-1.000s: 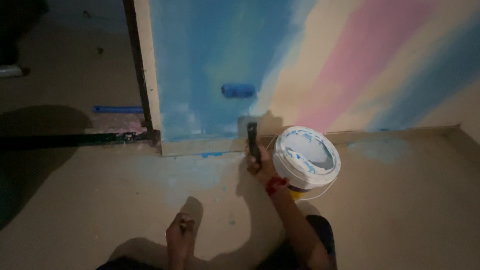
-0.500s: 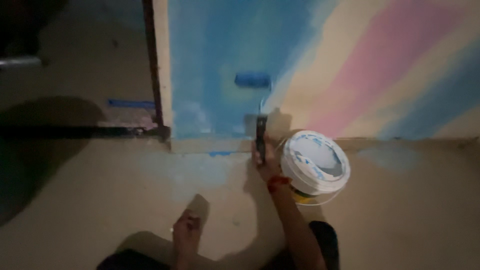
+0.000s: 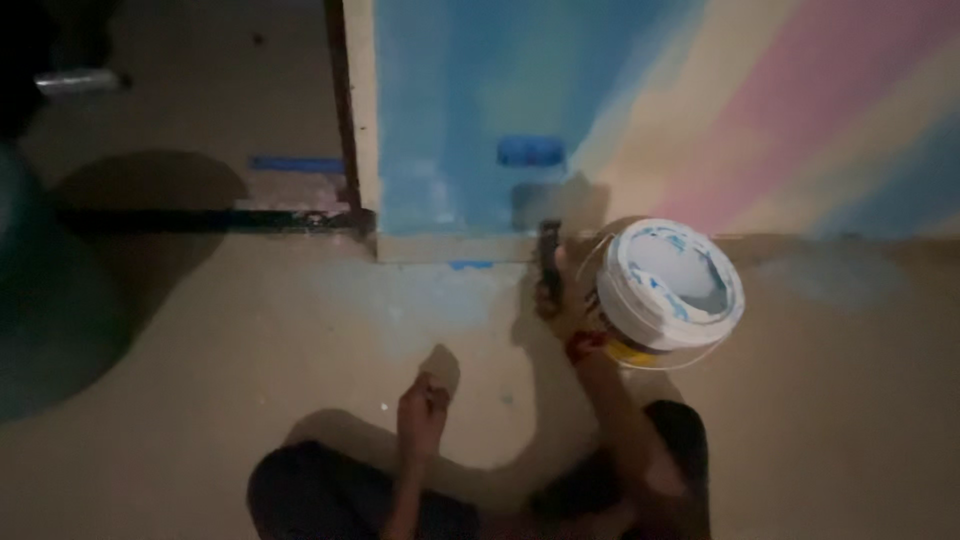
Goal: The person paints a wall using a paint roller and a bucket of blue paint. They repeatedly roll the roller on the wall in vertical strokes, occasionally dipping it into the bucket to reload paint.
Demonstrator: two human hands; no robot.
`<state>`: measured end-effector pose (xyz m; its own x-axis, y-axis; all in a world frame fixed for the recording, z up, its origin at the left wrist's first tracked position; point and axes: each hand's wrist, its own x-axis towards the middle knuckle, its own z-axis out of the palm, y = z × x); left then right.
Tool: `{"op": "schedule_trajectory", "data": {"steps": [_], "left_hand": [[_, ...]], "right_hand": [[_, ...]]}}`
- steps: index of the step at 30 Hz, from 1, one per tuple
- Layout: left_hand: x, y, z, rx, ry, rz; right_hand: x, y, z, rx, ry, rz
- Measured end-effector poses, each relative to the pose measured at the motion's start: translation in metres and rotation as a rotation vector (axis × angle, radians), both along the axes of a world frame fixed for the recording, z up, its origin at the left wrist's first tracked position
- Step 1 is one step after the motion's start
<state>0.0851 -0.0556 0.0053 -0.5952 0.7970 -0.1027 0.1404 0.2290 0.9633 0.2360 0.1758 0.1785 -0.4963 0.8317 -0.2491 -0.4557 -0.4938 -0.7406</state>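
- Low against the far wall point(image 3: 800, 90), the right hand point(image 3: 566, 300) is clamped on the paint roller point(image 3: 531, 152), pressing its blue sleeve onto the blue patch.
- White paint bucket point(image 3: 668, 285) sits just right, within reach for reloading.
- Left hand point(image 3: 424, 405), loosely curled and holding nothing, hangs near the floor point(image 3: 200, 420), seemingly for balance.

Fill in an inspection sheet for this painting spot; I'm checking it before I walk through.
Surface: bare floor, faint blue smears near the wall base.
Job's things: blue paint roller against the blue wall; white paint bucket on the floor beside it.
Clutter: blue tape strip by the door frame.
Hands: right hand grips the roller handle; left hand loosely closed, empty.
Cables: nothing seen.
Surroundings: pastel pink, yellow and blue bands to the right; dim light.
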Motion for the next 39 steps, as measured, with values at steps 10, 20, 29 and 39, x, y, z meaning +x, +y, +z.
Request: {"op": "schedule_trajectory", "data": {"steps": [10, 20, 29, 39], "left_hand": [[-0.021, 0.016, -0.011, -0.178, 0.139, 0.001], [-0.024, 0.033, -0.025, -0.193, 0.241, 0.001], [-0.031, 0.007, 0.015, -0.121, 0.096, 0.049], [-0.034, 0.022, -0.013, -0.081, 0.056, 0.054]], "right_hand": [[-0.039, 0.047, 0.082, 0.185, 0.007, 0.073], [-0.06, 0.093, 0.043, 0.281, 0.016, 0.031], [-0.051, 0.043, -0.138, 0.101, 0.352, 0.243], [-0.063, 0.095, -0.025, 0.123, 0.182, 0.273]]}}
